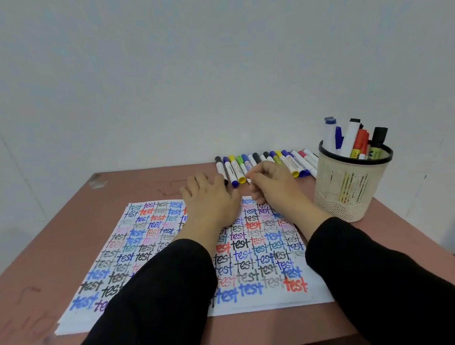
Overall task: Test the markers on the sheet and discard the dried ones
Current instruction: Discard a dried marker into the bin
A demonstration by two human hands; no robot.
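Right hand (272,188) curled, seemingly pinched on marker (243,168) in row (298,165); contact partly hidden. Left hand (209,197) laid flat just left of grip, fingers straight, nothing held, pressed on sheet (252,250). Risks judged: neighbours touching gripped marker dragged or rolled; fresh stroke lost in crowded writing below grip, dried marker misjudged.

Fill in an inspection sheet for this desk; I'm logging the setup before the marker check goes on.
Surface: brown table, scuffed.
Job's things: sheet filled with coloured "test" words; row of markers lying along the far edge; mesh cup holding more markers upright.
Clutter: nothing seen.
Hands: left hand open, lying over the sheet's far edge; right hand curled at the row, grip unclear.
Cables: nothing seen.
Surroundings: plain white wall.
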